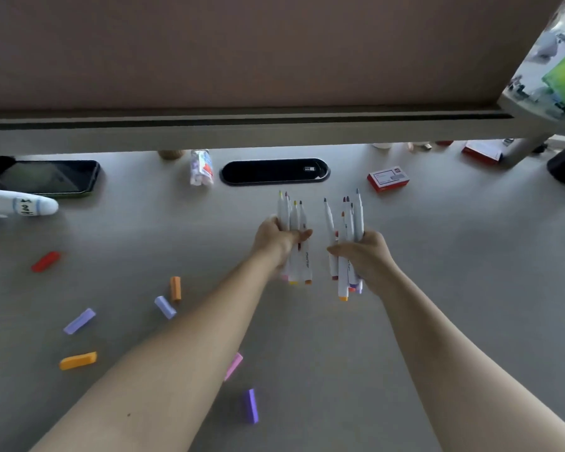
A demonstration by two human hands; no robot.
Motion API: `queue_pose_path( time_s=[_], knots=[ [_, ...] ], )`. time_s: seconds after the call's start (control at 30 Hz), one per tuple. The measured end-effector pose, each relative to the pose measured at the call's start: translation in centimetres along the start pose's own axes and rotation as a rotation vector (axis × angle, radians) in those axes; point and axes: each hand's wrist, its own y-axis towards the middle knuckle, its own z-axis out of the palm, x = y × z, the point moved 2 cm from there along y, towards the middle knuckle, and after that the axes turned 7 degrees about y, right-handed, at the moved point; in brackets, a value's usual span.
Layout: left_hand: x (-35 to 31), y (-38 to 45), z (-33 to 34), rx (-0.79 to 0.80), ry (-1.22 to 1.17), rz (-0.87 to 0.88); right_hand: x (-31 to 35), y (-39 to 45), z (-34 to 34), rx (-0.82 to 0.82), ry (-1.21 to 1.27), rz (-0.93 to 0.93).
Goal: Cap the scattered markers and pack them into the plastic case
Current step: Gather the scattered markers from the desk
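We see the left hand (279, 238) gripping a bundle of uncapped white markers (293, 223), tips pointing away, above the grey desk (454, 256); the right hand (364, 256) grips a second bundle (349, 223) just beside it, apart. Loose caps lie on the desk to the left: red (45, 261), orange (175, 288), lilac (79, 321), yellow-orange (78, 360), purple (251, 405). We cannot pick out the plastic case.

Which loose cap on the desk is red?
The red cap, lying farthest left, alone near the phone. The other loose caps are orange, purple or pink.
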Motion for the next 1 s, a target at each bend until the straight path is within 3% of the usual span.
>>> queue_pose_path(
  time_s=[0.37,0.83,1.0],
  knots=[
    [-0.6,1.9,1.5,-0.120,0.331,0.159,-0.3,3.7,-0.6,0.024,-0.045,-0.066],
    [0.4,2.1,0.6,-0.322,0.373,0.223,-0.7,4.1,-1.1,-0.162,-0.130,-0.130],
    [0.7,2.3,0.3,-0.352,0.478,0.255,-0.8,4.0,-1.1,-0.160,-0.161,-0.143]
  ],
)
